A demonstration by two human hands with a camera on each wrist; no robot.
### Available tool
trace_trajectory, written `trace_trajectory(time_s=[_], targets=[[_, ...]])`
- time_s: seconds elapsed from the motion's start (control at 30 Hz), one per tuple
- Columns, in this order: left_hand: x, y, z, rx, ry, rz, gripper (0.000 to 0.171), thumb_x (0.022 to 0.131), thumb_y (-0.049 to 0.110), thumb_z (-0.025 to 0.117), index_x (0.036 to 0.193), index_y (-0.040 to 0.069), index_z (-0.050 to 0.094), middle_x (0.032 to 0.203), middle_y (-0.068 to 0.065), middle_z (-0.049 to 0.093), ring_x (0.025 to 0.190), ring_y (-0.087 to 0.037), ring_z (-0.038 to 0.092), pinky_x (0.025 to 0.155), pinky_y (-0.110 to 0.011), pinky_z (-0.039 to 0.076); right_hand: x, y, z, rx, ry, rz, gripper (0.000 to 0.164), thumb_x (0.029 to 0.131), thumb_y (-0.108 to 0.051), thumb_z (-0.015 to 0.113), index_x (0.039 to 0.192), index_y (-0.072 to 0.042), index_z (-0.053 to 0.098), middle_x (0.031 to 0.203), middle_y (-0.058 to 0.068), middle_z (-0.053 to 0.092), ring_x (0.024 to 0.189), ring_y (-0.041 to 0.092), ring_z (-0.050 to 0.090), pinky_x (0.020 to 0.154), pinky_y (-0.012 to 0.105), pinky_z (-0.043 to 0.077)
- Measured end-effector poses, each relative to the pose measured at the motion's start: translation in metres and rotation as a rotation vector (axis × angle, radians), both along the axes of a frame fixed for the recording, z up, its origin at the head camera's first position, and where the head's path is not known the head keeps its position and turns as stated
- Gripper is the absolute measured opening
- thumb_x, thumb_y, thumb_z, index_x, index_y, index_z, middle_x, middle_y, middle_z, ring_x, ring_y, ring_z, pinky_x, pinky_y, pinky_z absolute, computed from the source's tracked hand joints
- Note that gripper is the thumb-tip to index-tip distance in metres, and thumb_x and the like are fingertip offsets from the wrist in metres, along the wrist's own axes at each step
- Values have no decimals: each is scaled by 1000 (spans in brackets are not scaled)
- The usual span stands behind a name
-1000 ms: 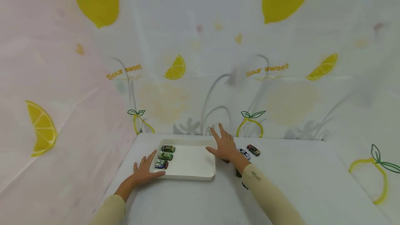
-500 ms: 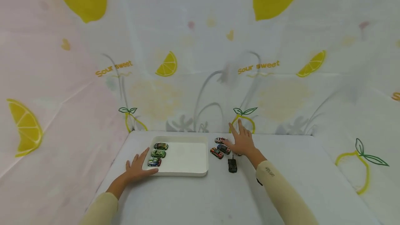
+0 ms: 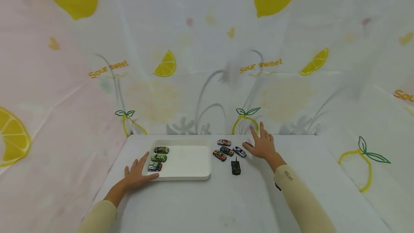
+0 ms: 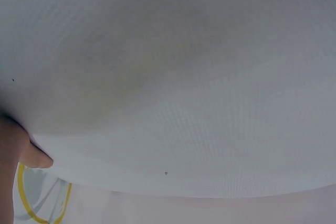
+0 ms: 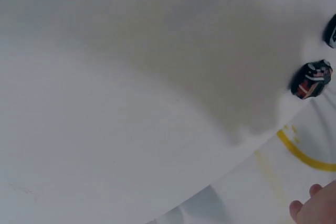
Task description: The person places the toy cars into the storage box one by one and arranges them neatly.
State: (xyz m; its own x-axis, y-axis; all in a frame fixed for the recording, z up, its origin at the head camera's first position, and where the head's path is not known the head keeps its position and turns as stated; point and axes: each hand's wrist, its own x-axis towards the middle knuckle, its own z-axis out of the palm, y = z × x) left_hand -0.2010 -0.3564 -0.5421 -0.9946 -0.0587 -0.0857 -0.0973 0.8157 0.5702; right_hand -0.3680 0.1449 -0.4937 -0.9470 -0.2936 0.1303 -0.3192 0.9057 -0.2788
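Note:
My left hand (image 3: 136,174) lies with fingers spread along the left side of a white tray (image 3: 181,178), its thumb by the front rim. Inside the tray, a dark yellow-green toy car (image 3: 161,150), a green toy car (image 3: 159,158) and a blue-and-white toy car (image 3: 155,167) stand in a column at the left. My right hand (image 3: 263,146), fingers spread and holding nothing, is over the table right of the tray. Closest to it are a white-and-blue toy car (image 3: 239,151) and a dark-and-red toy car (image 5: 312,79), mostly hidden by the hand in the head view.
Between tray and right hand sit a white-and-red toy car (image 3: 224,142), a blue toy car (image 3: 226,150) and an orange-red toy car (image 3: 219,155). A black toy tank (image 3: 236,167) is nearer the front. A lemon-print curtain (image 3: 200,82) surrounds the white table (image 3: 200,208).
My right hand has moved right, from over the tray's right edge to beyond the loose cars, uncovering them. My left hand has stayed at the tray. The head view has shifted right.

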Motion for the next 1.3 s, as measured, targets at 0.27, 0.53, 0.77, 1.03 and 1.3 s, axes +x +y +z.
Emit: trace_trajectory(time_s=[0.27, 0.53, 0.77, 1.03, 1.3], targets=[[-3, -1, -1, -32, -63, 3, 113, 81, 62, 68, 159, 14, 2, 161, -30, 11, 145, -57, -1, 106, -77, -11, 0, 11, -6, 45, -31, -28, 89, 93, -62, 52, 160, -16, 15, 164, 24, -10, 145, 51, 20, 115, 68, 13], [-6, -1, 2, -17, -48, 5, 114, 80, 62, 69, 159, 13, 2, 160, -30, 13, 145, -58, 1, 106, -77, -10, 1, 18, -7, 71, -27, -8, 89, 93, -62, 51, 159, -14, 17, 163, 26, -8, 142, 53, 24, 113, 69, 16], [-3, 0, 4, -10, -54, -5, 115, 80, 60, 69, 159, 12, 1, 160, -31, 13, 144, -59, 1, 105, -78, -10, 9, 27, -17, 94, -15, 12, 87, 92, -60, 54, 158, -14, 22, 163, 29, -2, 138, 56, 30, 111, 70, 22], [-6, 1, 3, -17, -70, -7, 114, 80, 61, 69, 160, 14, 2, 161, -29, 12, 145, -58, -2, 105, -78, -11, 18, 27, -26, 89, -27, 23, 85, 93, -59, 55, 158, -14, 23, 163, 28, -1, 138, 57, 30, 109, 72, 23], [-5, -2, -1, -20, -55, 2, 118, 78, 64, 69, 159, 13, 0, 161, -30, 11, 143, -59, 0, 105, -77, -11, 26, 23, -27, 79, -12, 76, 86, 91, -58, 58, 157, -13, 26, 163, 29, 2, 136, 57, 33, 109, 71, 25]])
